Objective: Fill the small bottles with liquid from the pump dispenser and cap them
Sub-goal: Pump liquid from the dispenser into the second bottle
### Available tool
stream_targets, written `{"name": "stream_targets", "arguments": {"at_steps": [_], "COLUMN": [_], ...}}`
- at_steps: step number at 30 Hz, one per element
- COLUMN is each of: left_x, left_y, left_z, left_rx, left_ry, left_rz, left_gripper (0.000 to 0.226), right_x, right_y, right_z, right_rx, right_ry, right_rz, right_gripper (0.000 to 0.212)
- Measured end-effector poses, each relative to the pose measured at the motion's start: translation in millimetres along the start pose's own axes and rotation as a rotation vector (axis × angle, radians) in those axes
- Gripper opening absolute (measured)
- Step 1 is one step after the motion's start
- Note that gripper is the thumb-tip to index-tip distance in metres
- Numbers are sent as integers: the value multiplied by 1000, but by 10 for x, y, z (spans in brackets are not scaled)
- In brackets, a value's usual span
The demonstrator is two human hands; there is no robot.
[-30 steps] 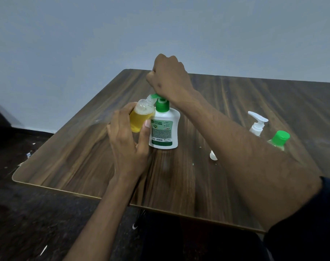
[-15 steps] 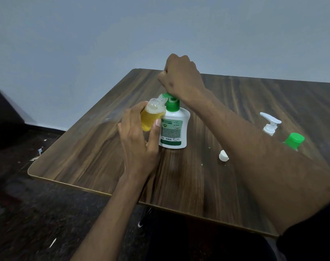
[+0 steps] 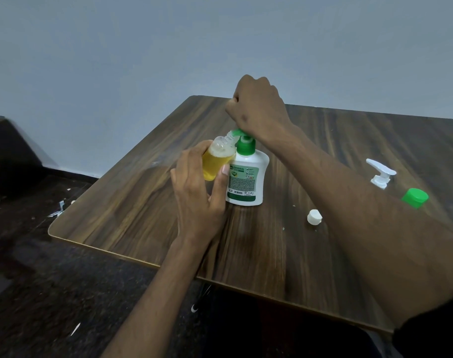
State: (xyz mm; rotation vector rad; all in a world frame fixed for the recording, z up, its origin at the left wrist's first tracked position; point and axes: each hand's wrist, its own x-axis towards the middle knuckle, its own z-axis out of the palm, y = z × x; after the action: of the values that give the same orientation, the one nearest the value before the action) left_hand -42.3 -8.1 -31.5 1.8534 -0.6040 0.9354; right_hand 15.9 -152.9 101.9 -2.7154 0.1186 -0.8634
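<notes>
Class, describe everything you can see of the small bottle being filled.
The small bottle is clear plastic, uncapped, mostly full of yellow liquid with foam on top. The left hand grips it, tilted, above the table, its neck at the green nozzle of the dispenser, whose side it touches.

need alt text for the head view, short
A person's right hand presses down the green pump dispenser while the left hand holds a small bottle of yellow liquid, tilted, under its spout. A white cap lies on the wooden table.

head-worn view, angled down, close over table (image 3: 132, 215)
</notes>
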Motion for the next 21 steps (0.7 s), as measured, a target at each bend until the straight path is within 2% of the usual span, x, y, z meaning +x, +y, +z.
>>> {"name": "stream_targets", "arguments": {"at_steps": [21], "left_x": [-13], "left_y": [-10], "left_z": [16], "left_rx": [-28], "left_ry": [-1], "left_rz": [-5], "left_gripper": [33], "right_x": [33], "right_y": [25], "right_z": [8], "right_rx": [4], "right_ry": [3], "right_rz": [-21], "right_gripper": [29]}}
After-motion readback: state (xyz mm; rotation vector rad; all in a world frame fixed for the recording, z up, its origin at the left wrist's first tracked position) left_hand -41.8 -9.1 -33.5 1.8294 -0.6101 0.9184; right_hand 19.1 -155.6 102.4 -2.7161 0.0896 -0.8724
